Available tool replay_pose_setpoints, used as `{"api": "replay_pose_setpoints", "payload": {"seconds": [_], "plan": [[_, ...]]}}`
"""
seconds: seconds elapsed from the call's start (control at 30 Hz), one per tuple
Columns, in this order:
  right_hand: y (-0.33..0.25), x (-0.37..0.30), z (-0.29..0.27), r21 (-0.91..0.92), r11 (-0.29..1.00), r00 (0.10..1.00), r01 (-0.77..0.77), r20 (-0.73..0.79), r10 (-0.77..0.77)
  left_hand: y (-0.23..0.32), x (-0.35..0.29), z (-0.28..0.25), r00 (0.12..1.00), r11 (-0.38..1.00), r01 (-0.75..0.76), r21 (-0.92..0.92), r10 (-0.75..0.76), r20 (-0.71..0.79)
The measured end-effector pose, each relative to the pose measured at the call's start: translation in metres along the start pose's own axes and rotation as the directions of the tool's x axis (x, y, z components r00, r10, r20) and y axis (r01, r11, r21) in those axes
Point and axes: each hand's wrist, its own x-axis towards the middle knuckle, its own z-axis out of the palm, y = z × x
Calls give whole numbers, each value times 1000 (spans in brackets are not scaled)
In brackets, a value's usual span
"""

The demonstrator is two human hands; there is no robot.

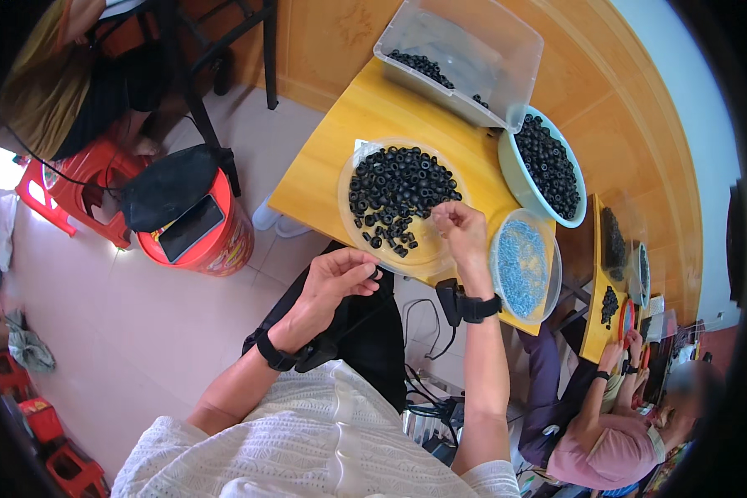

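Note:
My left hand (340, 278) is in front of the table edge, thumb and fingers closed on a small black part (377, 273) that is mostly hidden. At the right side of a clear round tray, my right hand (465, 236) has its fingertips pinched together; whatever they hold is too small to make out. The shallow tray (427, 259) bears a heap of small black ring-shaped parts (402, 183), with several loose ones toward the near side. Close by my right wrist stands a clear round container (554, 286) of small pale-blue pieces (520, 266).
A clear plastic bin (473, 46) with black parts stands at the table's (315, 183) far end. Beside it is a pale-blue basin (510, 170) full of them. To the left, a red bucket (224, 253) carries a phone (191, 228) and black bag. Another person (610, 440) works at right.

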Motion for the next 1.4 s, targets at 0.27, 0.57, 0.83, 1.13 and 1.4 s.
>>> {"api": "replay_pose_setpoints", "payload": {"seconds": [0.27,0.57,0.83,1.13,1.4], "plan": [[-52,-63,14,633,736,964,-240,246,103,-2,1,4,996,998,51,-21,-49,76],[-63,-88,23,725,630,948,-278,311,60,3,-1,1,974,979,177,-98,-160,162],[-69,-94,17,317,936,967,151,150,-207,3,1,-2,973,974,195,-118,-176,152],[-68,-98,7,65,925,912,374,156,-379,1,0,-3,960,975,217,-48,-204,194],[-67,-101,7,-15,924,918,382,123,-378,0,1,1,959,973,230,-2,-226,169]]}}
